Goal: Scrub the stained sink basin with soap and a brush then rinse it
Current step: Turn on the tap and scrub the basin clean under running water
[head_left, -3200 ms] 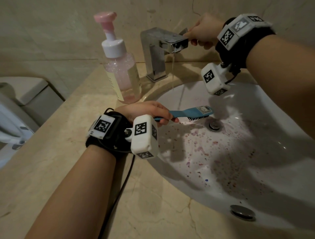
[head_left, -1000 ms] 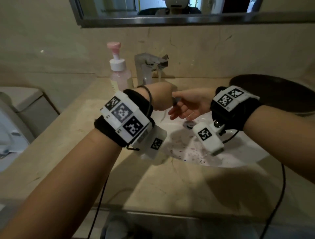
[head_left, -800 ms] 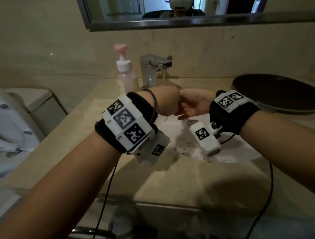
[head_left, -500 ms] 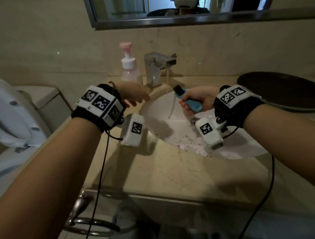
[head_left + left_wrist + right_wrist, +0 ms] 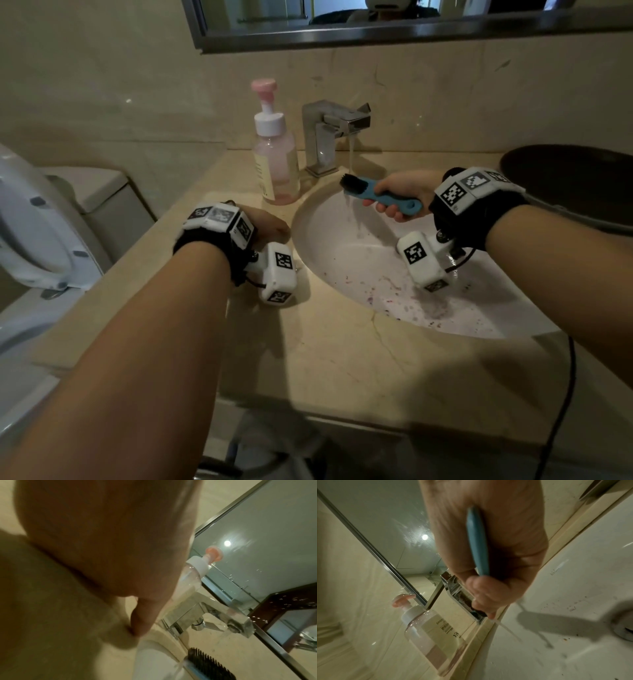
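At the far left of the head view a white toilet with its lid raised stands beside the beige marble counter. Left of centre, the left hand rests on the counter just beside the basin's rim, holding nothing; the left wrist view shows the fingers lying against the stone, but how far they are curled is unclear. Behind it, in the upper middle, stands a clear pump bottle of pink soap with a white collar and pink head, next to a square chrome faucet from which a thin stream of water falls. The white oval sink basin fills the centre right, its bowl speckled with purple and dark stains, thickest toward the lower right. Over the basin's back edge, the right hand grips a blue plastic scrub brush with black bristles; fingers and thumb wrap its handle, and the bristle end sits at the water stream. At the far right lies a dark round tray or dish, and a steel-framed mirror runs along the top.

Half a second ago the left hand hovered near the soap bottle; now it is down on the counter. The brush has stayed in the right hand, and the water still runs.
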Motion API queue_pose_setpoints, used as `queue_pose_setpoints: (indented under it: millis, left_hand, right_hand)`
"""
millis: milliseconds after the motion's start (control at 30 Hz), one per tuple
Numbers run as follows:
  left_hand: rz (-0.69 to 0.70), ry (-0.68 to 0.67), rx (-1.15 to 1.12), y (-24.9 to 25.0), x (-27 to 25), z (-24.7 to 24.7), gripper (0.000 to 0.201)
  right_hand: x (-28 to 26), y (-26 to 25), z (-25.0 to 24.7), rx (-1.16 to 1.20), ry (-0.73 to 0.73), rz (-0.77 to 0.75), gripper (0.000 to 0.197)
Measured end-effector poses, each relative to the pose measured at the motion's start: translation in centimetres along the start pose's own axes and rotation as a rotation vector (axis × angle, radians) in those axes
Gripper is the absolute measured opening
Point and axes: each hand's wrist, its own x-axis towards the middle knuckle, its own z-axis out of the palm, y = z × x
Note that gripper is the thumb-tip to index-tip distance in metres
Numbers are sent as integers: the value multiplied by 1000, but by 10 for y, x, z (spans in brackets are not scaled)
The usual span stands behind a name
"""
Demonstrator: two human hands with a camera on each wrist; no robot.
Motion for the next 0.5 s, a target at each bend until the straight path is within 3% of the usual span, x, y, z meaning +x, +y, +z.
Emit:
queue_pose_setpoints:
  millis: [100, 200, 267, 300, 433, 500]
  left_hand:
    - [17, 20, -27, -4, 12, 0, 26]
    - [-6, 29, -83, 6, -11, 1, 18]
    - [19, 52, -116, 9, -18, 5, 56]
    - [33, 40, -103, 7, -18, 7, 64]
    - [92, 79, 76, -5, -4, -2, 74]
    - [89, 35, 98, -8, -6, -1, 79]
  right_hand:
    - [7, 2, -1, 26, -18, -38, 30]
    - [13, 7, -2, 32, -19, -60, 31]
    - [17, 10, -4, 6, -20, -47, 31]
    - [18, 12, -4, -9, -26, -35, 30]
    - [21, 14, -8, 14, -53, -28, 31]
    - [21, 14, -9, -1, -56, -29, 32]
